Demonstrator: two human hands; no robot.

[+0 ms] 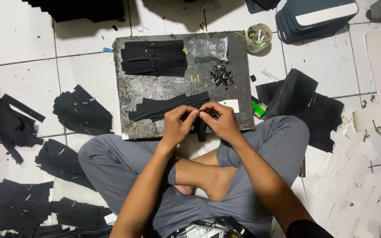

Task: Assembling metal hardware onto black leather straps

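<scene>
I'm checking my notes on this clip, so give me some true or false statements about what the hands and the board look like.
1. Both hands, left hand and right hand, pinch one black strip. True.
2. The small metal pieces lie in a cup. False: they lie loose on the dark board.
3. A clear plastic bag lies on the board. True.
4. The floor is wooden. False: it is white tile.

I see a dark work board [133, 94] on the white tiled floor [84, 70]; on it lie black strip stacks [154, 57], a plastic bag [208, 47], metal clips [221, 76].
</scene>
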